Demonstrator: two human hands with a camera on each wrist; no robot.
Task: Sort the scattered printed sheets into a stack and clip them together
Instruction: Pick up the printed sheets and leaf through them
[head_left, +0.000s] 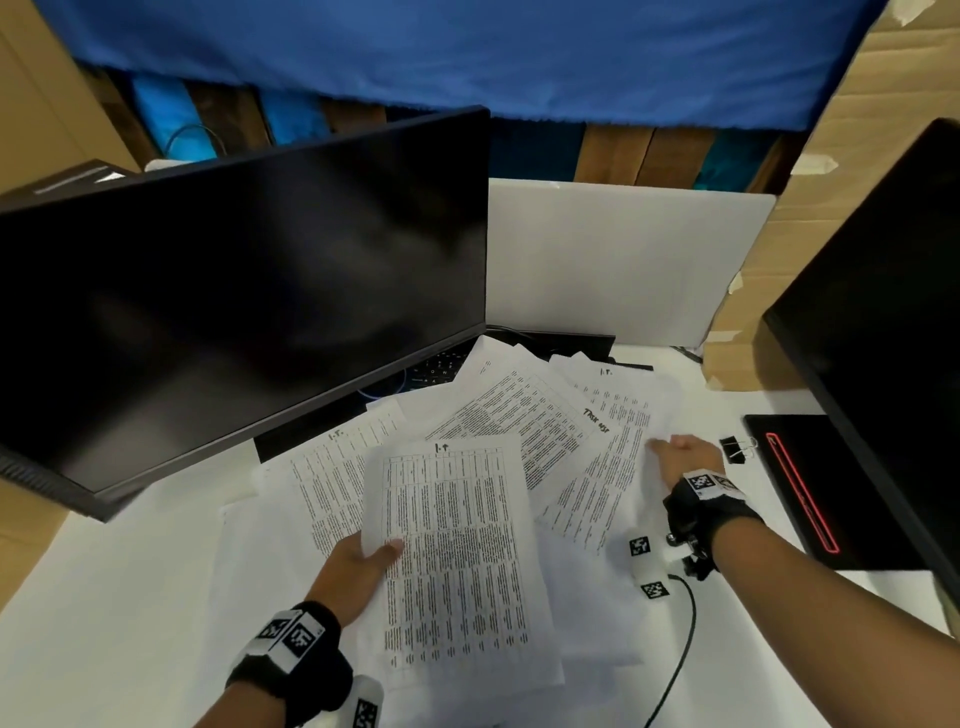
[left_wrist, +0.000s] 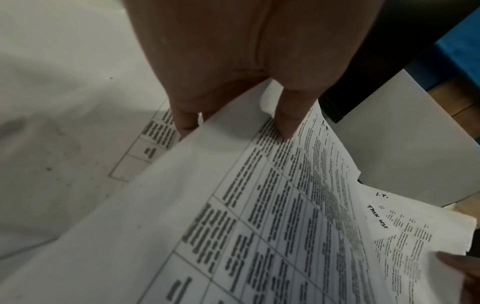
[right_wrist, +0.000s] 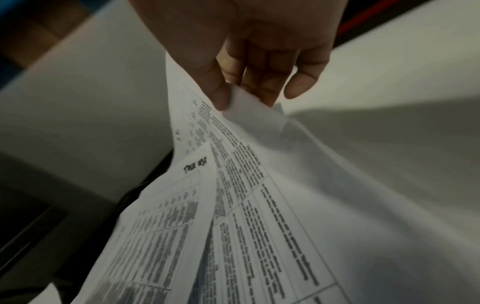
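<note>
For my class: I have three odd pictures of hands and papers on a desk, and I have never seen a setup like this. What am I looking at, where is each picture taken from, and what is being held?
No machine here: a person works with bare hands, wearing three cameras. The wide picture comes from a head camera looking down; the other two come from cameras strapped to each wrist, looking along the fingers.

On the white table lie scattered printed sheets, between two dark monitors. A black binder clip lies beside the right hand, untouched.

The left hand holds one printed sheet by its edge, thumb on top. The right hand pinches the corner of another sheet; the right wrist picture shows that grip close up.
</note>
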